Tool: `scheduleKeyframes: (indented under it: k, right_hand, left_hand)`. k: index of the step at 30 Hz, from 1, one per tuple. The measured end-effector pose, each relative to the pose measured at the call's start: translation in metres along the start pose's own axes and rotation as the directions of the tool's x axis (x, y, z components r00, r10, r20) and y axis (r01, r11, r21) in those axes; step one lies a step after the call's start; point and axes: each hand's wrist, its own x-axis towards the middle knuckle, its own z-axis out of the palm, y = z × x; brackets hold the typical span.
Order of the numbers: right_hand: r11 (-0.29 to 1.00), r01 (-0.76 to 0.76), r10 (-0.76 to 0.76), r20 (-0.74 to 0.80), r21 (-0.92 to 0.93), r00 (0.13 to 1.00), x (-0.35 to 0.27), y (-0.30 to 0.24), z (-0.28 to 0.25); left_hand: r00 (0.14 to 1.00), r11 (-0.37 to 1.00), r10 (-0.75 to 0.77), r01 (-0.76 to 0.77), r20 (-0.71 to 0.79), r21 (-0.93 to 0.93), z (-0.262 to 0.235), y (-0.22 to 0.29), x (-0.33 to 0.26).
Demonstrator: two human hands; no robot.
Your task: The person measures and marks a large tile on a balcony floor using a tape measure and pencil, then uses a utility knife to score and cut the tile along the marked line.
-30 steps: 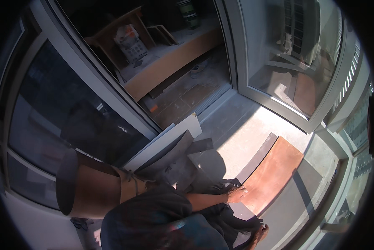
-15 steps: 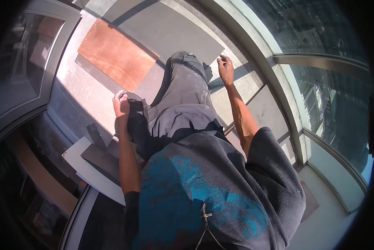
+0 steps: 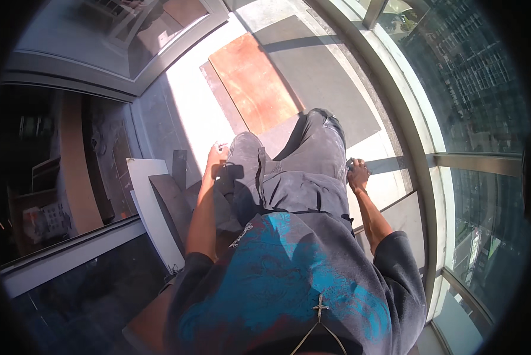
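Observation:
My left hand (image 3: pixel 218 156) is beside my left knee, fingers curled in, with a pale patch at the fingertips. Whether that is dust or a small object I cannot tell. On the other side, my right hand (image 3: pixel 358 173) is next to my right thigh, its fingers bent together around something small and dark that I cannot make out. Beyond my knees a reddish-brown rectangular board (image 3: pixel 255 83) lies in sunlight, partly over a large grey sheet (image 3: pixel 319 74). Neither hand touches the board or the sheet.
Panel offcuts, one white (image 3: pixel 153 207) and one dark grey (image 3: pixel 172 198), lean by my left arm. A framed glass door (image 3: pixel 153 74) stands far left. Along the right runs a curved window frame (image 3: pixel 422 112). A cross pendant (image 3: pixel 320 306) hangs at my chest.
The view has turned, so the board and sheet appear farther right. My right hand has come back from beyond my knee to beside my thigh. My left hand stays by the left knee.

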Motion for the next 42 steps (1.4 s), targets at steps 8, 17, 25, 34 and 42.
scheduleKeyframes:
  k: [8, 17, 25, 34, 42]
  right_hand:
    - [0.978, 0.096, -0.076, 0.110, -0.184, 0.991, 0.015, 0.011, 0.029]
    - [0.958, 0.174, -0.072, 0.400, -0.226, 0.914, 0.060, 0.019, 0.032]
    - [0.999, 0.052, -0.046, 0.507, 0.002, 0.861, 0.076, -0.071, 0.037]
    - [0.975, -0.206, 0.114, 0.599, 0.087, 0.792, 0.153, -0.162, -0.007]
    - [0.957, -0.284, 0.180, 0.647, 0.060, 0.741, 0.202, -0.204, -0.037]
  left_hand:
    - [0.992, 0.997, 0.044, -0.052, -0.120, -0.065, 0.006, 0.030, -0.017]
    - [0.996, 0.883, -0.081, 0.051, 0.044, 0.467, 0.049, 0.062, -0.028]
    - [0.982, 0.861, -0.159, 0.086, 0.105, 0.501, 0.031, 0.065, -0.002]
    - [0.981, 0.981, -0.193, 0.194, -0.028, 0.025, 0.037, 0.027, 0.173]
    - [0.758, 0.998, -0.069, 0.062, -0.648, -0.034, 0.043, 0.017, 0.330]
